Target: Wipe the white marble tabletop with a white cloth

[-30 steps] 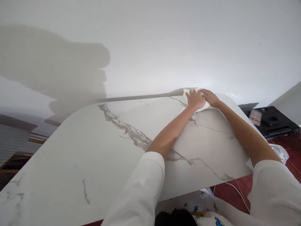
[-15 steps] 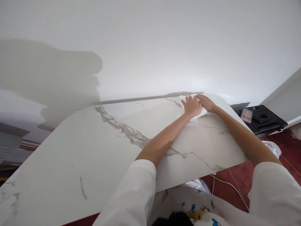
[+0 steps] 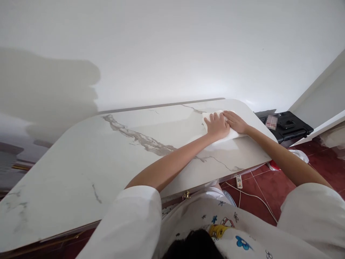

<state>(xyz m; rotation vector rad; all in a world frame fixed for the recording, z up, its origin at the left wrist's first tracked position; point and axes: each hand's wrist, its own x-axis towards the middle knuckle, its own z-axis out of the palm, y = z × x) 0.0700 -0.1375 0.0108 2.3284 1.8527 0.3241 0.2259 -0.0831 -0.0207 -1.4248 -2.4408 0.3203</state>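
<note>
A white cloth (image 3: 232, 135) lies on the marble-patterned tabletop (image 3: 113, 169), near its far right end. Pressed flat on the cloth is my left hand (image 3: 216, 126), its fingers spread. My right hand (image 3: 236, 122) rests beside it with fingers stretched out, their tips touching the cloth and meeting the left hand. Both palms face down, so part of the cloth is hidden under them. Both arms reach forward over the table.
A white wall (image 3: 161, 54) runs along the table's far edge. To the right stands a black case (image 3: 289, 124). On the red tiled floor are a power strip (image 3: 239, 182) with its cord and a white bag (image 3: 300, 155). A brass-coloured knob (image 3: 186, 195) sticks out under the near edge.
Both hands and the cloth have slid back from the table's far edge, a little toward me. The camera view has shifted, showing more of the near side and the floor.
</note>
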